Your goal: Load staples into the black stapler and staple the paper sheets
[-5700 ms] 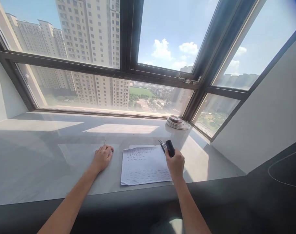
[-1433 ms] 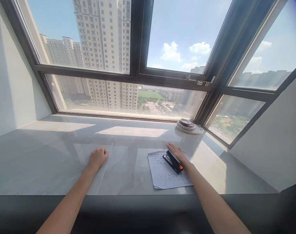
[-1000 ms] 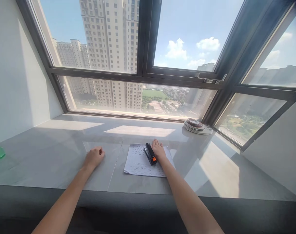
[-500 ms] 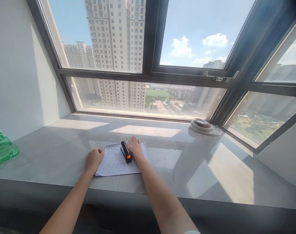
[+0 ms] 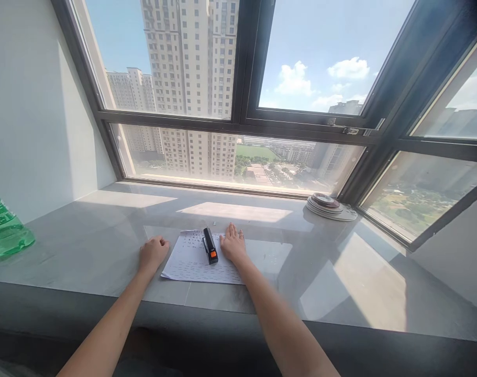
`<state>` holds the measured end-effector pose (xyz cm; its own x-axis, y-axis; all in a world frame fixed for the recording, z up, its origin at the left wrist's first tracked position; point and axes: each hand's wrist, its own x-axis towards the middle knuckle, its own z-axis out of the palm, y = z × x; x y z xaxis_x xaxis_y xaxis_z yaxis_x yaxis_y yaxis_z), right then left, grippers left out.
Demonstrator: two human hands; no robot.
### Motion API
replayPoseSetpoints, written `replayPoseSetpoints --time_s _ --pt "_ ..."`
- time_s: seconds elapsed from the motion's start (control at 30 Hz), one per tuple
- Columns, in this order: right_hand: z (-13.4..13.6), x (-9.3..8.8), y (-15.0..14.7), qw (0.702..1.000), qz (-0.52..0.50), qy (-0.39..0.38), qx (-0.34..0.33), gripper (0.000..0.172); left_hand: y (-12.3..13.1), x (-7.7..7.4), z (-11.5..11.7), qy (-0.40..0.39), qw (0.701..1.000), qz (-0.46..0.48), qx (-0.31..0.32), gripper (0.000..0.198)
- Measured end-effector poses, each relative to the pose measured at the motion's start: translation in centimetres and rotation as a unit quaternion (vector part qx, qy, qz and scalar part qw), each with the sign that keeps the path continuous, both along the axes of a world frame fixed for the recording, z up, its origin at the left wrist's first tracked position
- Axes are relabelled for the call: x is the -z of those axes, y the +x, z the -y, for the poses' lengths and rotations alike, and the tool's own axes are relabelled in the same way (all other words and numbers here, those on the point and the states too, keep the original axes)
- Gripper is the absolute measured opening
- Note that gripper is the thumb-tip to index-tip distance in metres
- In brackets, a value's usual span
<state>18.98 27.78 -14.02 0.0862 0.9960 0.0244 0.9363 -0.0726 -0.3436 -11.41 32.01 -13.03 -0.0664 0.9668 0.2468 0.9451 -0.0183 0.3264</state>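
Note:
A printed sheet of paper [image 5: 191, 259] lies on the grey stone sill [image 5: 85, 246] in front of me. A black stapler [image 5: 210, 245] with an orange tip rests on the sheet, lengthwise toward the window. My right hand [image 5: 232, 245] lies flat on the sheet's right part, fingers stretched out, just right of the stapler. My left hand [image 5: 153, 252] rests on the sill at the sheet's left edge with its fingers curled under; whether anything is in it I cannot make out.
A stack of round discs [image 5: 330, 206] sits at the back right corner by the dark window frame [image 5: 242, 123]. A green plastic bottle [image 5: 4, 230] stands at the far left. White walls close both ends of the sill.
My right hand let go of the stapler, which now lies on the sheet, and slid sheet and stapler left until they reached my left hand. The view turned, showing the green bottle.

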Motion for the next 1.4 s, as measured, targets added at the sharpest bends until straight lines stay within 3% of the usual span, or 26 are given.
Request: replayPoseSetpoints --time_s 0.23,0.4,0.57,0.77,0.93,1.03,1.13,1.4 --pt "5.8 0.3 8.9 0.996 0.053 -0.019 0.073 0.074 0.1 0.0 -0.2 0.001 1.000 -0.005 -0.002 0.024" --pt "7.5 0.4 11.1 0.993 0.076 -0.024 0.088 0.073 0.2 0.1 -0.2 -0.002 1.000 -0.011 -0.004 0.025" --pt "7.4 0.2 10.6 0.993 0.073 -0.005 0.091 0.070 0.3 0.0 -0.1 -0.001 1.000 -0.026 -0.006 0.025" --pt "9.3 -2.6 10.0 0.978 -0.083 0.186 0.052 0.053 0.3 -0.2 0.1 0.000 1.000 -0.025 0.010 0.026" --pt "12.1 -3.6 7.7 0.972 -0.203 0.107 -0.038 0.051 0.4 -0.3 0.2 -0.006 1.000 -0.026 0.013 0.025" --pt "12.7 -2.6 6.6 0.978 -0.177 0.107 -0.009 0.055 0.6 -0.5 0.4 -0.003 0.999 -0.031 0.008 0.026" --pt "12.4 -1.7 5.9 0.983 -0.135 0.124 0.012 0.037 0.8 -0.7 0.6 -0.001 0.999 -0.032 0.006 0.025" --pt "10.3 -1.8 1.9 0.983 -0.138 0.123 0.007 0.020 0.8 -0.4 0.3 0.000 0.999 -0.039 -0.001 0.025"
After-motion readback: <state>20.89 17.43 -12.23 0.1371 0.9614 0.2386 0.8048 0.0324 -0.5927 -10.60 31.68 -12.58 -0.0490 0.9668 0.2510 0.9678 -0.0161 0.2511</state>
